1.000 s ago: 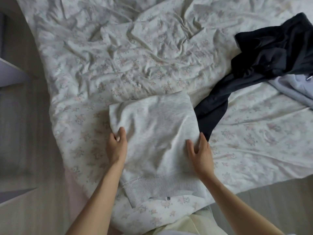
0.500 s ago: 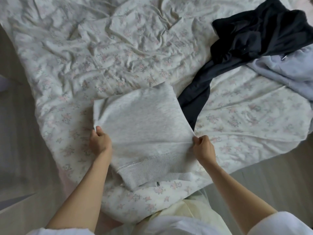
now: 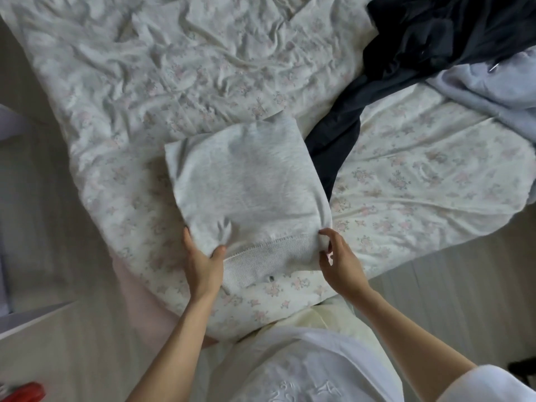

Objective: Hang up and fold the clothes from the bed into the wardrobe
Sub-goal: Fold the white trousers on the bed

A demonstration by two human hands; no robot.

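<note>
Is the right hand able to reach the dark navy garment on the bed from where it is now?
Probably yes. The dark navy garment lies just beyond the right hand, with only flowered bedsheet between. But that hand now pinches the folded light grey sweatshirt, so it must let go first.

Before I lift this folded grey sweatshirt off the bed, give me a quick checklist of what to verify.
1. Left hand grips the near-left corner of the grey sweatshirt: ok.
2. Right hand pinches the near-right corner by the ribbed hem: ok.
3. Fold looks square and flat: ok, one small pucker near the left thumb.
4. Dark garment clear of the sweatshirt: cannot tell, it lies against the right edge.
5. Layers underneath tucked in: cannot tell.
6. Wardrobe open and ready: cannot tell, not in view.
</note>
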